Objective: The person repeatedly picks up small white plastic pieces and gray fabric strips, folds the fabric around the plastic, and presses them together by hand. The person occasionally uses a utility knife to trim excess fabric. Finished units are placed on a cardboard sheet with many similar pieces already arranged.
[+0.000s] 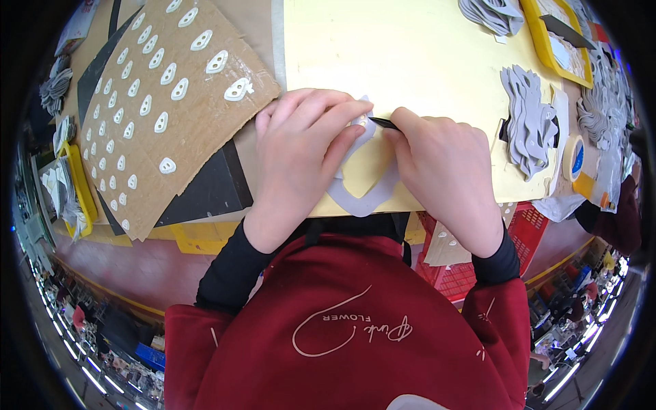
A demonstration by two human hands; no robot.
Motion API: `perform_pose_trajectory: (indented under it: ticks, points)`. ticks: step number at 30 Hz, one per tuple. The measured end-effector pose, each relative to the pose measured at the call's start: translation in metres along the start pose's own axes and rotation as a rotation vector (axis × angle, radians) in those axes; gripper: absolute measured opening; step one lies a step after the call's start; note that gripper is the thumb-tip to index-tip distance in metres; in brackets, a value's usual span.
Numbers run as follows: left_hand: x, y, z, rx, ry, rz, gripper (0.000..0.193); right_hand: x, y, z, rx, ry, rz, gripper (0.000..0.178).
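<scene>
A grey, curved cut-out piece (365,203), like a shoe-upper part, lies in a loop on the pale yellow work surface (342,55) in front of me. At its top sits a small white part with holes (362,121). My left hand (297,154) pinches the grey piece beside that part, thumb and forefinger closed on it. My right hand (447,160) grips a slim black pointed tool (384,123), its tip at the white part. My fingers hide most of the tool, so I cannot tell its full shape.
To the left, a brown board (147,89) carries several white parts, over a black sheet (212,184). Stacked grey pieces (526,126), a tape roll (572,158) and a yellow tray (581,75) lie to the right. A red crate (529,232) stands below the table edge.
</scene>
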State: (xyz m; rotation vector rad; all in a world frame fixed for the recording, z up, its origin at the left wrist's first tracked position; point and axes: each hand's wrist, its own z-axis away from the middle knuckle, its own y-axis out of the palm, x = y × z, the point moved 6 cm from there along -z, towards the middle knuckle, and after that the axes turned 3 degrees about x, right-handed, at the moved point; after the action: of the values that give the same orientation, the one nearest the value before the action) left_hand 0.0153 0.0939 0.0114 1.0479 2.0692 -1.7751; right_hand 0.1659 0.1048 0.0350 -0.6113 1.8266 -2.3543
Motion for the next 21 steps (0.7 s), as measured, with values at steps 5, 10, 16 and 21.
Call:
perform_pose_trajectory:
  ticks: [5, 10, 16, 21]
  points:
    - [-0.003, -0.002, -0.001, 0.038, -0.008, -0.069, 0.017, -0.010, -0.003, 0.000, -0.030, 0.005, -0.165, 0.017]
    - [0.002, -0.001, -0.004, 0.064, -0.029, -0.006, 0.015, -0.011, -0.003, -0.002, 0.005, 0.007, -0.189, 0.016]
    - [0.004, 0.000, -0.003, 0.068, -0.035, 0.007, 0.016, 0.000, -0.004, -0.003, -0.034, -0.035, -0.005, 0.018]
    - [0.006, 0.001, -0.002, 0.037, -0.068, 0.014, 0.019, -0.012, -0.005, -0.008, 0.012, -0.008, -0.181, 0.016]
